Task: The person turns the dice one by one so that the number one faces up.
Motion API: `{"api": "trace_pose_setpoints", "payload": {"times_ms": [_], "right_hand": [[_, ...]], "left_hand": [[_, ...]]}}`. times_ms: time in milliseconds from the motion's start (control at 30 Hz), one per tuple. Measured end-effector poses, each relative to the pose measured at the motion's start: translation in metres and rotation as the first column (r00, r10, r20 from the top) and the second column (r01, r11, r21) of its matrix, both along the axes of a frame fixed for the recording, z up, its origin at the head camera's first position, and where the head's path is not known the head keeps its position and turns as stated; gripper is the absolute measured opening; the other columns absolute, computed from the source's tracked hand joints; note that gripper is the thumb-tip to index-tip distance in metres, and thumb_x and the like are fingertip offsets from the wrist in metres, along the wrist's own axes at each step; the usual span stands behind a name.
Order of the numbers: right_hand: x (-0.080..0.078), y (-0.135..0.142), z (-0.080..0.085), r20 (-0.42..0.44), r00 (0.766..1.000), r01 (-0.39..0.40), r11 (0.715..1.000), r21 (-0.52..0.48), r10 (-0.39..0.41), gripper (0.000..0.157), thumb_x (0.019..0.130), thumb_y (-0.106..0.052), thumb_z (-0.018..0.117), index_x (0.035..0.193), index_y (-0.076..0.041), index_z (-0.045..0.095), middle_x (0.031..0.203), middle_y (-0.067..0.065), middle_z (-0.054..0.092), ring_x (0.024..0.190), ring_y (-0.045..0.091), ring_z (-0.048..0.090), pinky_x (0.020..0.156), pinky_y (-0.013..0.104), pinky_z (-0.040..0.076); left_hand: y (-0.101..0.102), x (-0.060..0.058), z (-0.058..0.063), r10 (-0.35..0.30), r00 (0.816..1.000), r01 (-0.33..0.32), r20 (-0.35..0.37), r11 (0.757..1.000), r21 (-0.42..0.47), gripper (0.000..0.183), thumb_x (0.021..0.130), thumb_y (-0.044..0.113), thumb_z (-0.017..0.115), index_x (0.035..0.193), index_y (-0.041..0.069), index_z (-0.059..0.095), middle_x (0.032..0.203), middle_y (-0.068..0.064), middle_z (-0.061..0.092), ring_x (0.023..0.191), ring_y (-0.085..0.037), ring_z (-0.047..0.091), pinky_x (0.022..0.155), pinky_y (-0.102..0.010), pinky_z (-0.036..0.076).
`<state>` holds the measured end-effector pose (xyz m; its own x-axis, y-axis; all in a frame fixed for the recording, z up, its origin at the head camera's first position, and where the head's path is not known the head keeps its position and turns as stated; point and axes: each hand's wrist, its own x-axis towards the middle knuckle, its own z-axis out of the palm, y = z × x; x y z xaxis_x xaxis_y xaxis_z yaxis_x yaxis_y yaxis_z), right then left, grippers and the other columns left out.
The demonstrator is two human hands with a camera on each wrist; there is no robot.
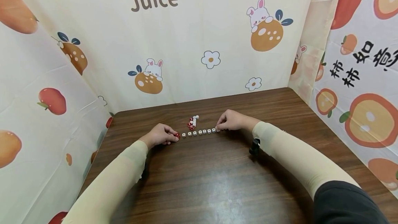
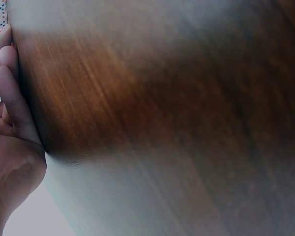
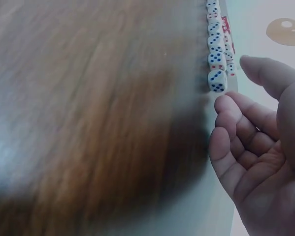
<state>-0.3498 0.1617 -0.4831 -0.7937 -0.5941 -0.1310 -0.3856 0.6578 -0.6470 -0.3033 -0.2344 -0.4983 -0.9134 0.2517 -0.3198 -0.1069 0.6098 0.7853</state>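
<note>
A row of white dice [image 1: 195,133] runs across the wooden table between my two hands. At its left end my left hand [image 1: 160,134] pinches a red die [image 1: 177,135] between thumb and fingers. That die is mostly hidden behind the fingers in the left wrist view. My right hand [image 1: 231,119] is at the row's right end, fingertips close to the last white dice. In the right wrist view its thumb stands apart from the loosely bent fingers, with no die between them, just beside the nearest white die [image 3: 217,81], which shows blue pips.
Behind the row lies a small loose pile of red dice [image 1: 191,126] and white dice [image 1: 194,121]. The wooden table [image 1: 199,175] meets a printed cloth backdrop [image 1: 186,44] at its far edge, with more cloth along both sides.
</note>
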Motion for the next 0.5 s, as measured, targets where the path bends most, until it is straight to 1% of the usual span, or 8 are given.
{"api": "trace_pose_setpoints", "payload": {"times_ms": [133,367,500], "right_hand": [[-0.003,-0.005,0.003,-0.009,0.999,0.035,0.999,0.005,-0.035,0.020,0.106,-0.034,0.081,0.100,-0.018,0.091,0.080,-0.001,0.081,0.068,0.011,0.067,0.066,0.028,0.056],[-0.009,-0.023,0.005,-0.076,0.994,0.077,0.997,0.007,-0.076,0.022,0.109,-0.034,0.078,0.100,-0.018,0.090,0.086,-0.005,0.083,0.078,0.011,0.067,0.079,0.031,0.055],[-0.009,-0.037,0.004,-0.081,0.993,0.090,0.996,0.004,-0.089,0.022,0.109,-0.032,0.077,0.100,-0.017,0.090,0.089,-0.005,0.083,0.077,0.012,0.068,0.078,0.032,0.057]], "left_hand": [[0.000,0.000,0.000,-0.003,1.000,0.003,-0.003,1.000,-0.003,0.024,0.096,0.019,0.094,0.115,0.006,0.088,0.095,0.000,0.082,0.068,-0.009,0.066,0.063,-0.026,0.057],[0.000,0.000,0.000,0.004,1.000,-0.004,0.000,1.000,-0.008,0.025,0.096,0.020,0.094,0.115,0.006,0.088,0.096,-0.001,0.082,0.068,-0.009,0.066,0.063,-0.026,0.057],[0.000,0.000,0.000,0.003,1.000,-0.003,0.004,1.000,-0.005,0.025,0.096,0.021,0.094,0.115,0.006,0.088,0.098,-0.001,0.082,0.069,-0.010,0.066,0.064,-0.026,0.058]]}}
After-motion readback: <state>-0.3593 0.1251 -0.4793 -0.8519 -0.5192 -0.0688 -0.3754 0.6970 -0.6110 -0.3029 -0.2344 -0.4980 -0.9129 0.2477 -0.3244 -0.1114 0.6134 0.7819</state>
